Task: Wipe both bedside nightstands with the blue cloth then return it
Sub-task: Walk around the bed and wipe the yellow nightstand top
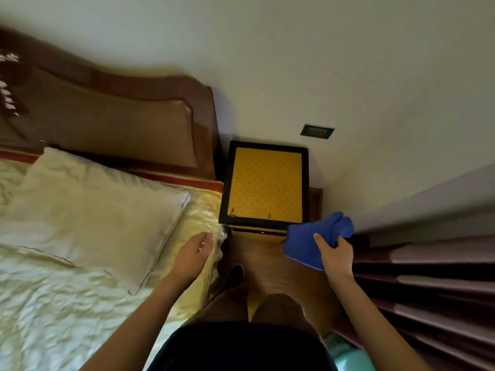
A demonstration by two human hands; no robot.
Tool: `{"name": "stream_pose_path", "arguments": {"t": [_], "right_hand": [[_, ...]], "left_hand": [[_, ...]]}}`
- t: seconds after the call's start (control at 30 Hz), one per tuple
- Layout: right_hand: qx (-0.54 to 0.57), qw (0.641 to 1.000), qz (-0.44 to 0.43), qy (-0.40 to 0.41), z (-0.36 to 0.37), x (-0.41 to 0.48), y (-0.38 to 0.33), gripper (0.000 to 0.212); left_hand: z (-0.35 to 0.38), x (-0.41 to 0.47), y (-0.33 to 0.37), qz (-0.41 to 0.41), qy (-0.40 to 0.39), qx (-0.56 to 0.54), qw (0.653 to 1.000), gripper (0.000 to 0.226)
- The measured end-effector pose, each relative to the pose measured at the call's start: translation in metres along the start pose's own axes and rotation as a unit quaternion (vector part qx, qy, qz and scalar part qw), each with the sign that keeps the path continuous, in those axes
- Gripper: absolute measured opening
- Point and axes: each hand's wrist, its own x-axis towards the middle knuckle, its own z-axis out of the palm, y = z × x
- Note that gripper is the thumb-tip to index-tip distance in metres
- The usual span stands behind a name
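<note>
The right hand (334, 253) grips the blue cloth (316, 236) near the nightstand (265, 183); the left hand (194, 250) hangs open, empty.

The nightstand (265, 184) stands right of the bed (80, 263) (against the wall (294, 62)).

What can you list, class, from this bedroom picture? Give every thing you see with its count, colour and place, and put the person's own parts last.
nightstand: one, black frame with yellow patterned top, against the wall beside the bed
blue cloth: one, blue, bunched in the right hand, near the nightstand's front right corner
pillow: one, cream, on the bed at left
bedspread: one, cream, covering the bed
headboard: one, brown, behind the pillow
wall plate: one, dark, on the wall above the nightstand
curtain: one, dark pleated, at right
left hand: one, open, over the bed's edge
right hand: one, gripping the cloth
</note>
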Motion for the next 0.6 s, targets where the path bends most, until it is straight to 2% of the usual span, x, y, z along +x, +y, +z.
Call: {"name": "stream_pose_path", "arguments": {"t": [0.13, 0.23, 0.37, 0.47, 0.53, 0.6], "right_hand": [[0.009, 1.0, -0.012, 0.01, 0.041, 0.042, -0.022, 0.032], [0.033, 0.999, -0.034, -0.019, 0.073, 0.08, -0.03, 0.048], [0.072, 0.993, -0.052, -0.082, 0.118, 0.147, -0.011, 0.038], [0.092, 0.99, -0.03, -0.107, 0.148, 0.195, 0.025, 0.04], [0.084, 0.992, -0.006, -0.095, 0.16, 0.217, 0.057, 0.041], [0.058, 0.996, 0.017, -0.064, 0.162, 0.23, 0.082, 0.024]], "left_hand": [[-0.004, 0.075, 0.017, 0.013, -0.014, 0.013, 1.0, 0.043], [0.004, 0.13, 0.021, 0.023, -0.002, 0.032, 0.999, 0.048], [0.032, 0.207, 0.002, 0.026, 0.026, 0.004, 0.999, 0.054], [0.058, 0.26, -0.022, 0.018, 0.033, -0.007, 0.999, 0.06], [0.075, 0.287, -0.042, -0.018, 0.041, -0.025, 0.999, 0.064], [0.091, 0.306, -0.056, -0.048, 0.054, -0.041, 0.997, 0.063]]}}
